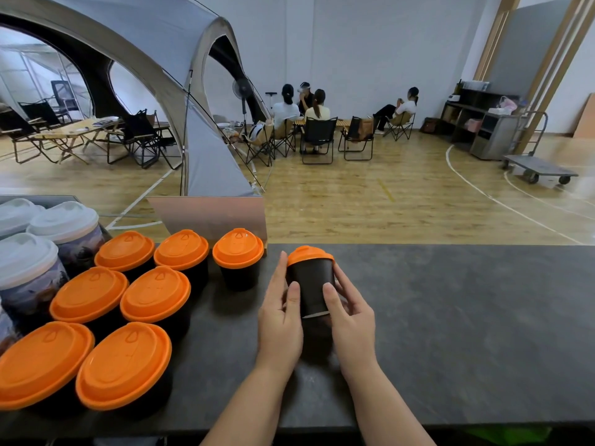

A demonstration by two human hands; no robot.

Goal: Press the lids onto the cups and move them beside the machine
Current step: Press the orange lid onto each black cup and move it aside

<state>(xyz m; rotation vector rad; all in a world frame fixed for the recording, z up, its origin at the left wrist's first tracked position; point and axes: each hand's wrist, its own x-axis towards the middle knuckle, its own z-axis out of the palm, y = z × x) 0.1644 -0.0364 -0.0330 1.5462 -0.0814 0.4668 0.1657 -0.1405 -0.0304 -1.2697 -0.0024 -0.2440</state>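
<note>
A black paper cup (311, 286) with an orange lid (308, 254) on top is held between both hands, tilted away from me, its base lifted off the dark counter (450, 317). My left hand (280, 320) grips its left side with the thumb across the front. My right hand (349, 317) grips the right side, thumb on the cup wall. Several more black cups with orange lids (238, 247) stand grouped on the counter to the left.
Three taller printed cups with white lids (64, 220) stand at the far left. A metal panel (212, 217) rises behind the cup group. Beyond the counter lie a wooden floor, a tent, folding chairs and seated people.
</note>
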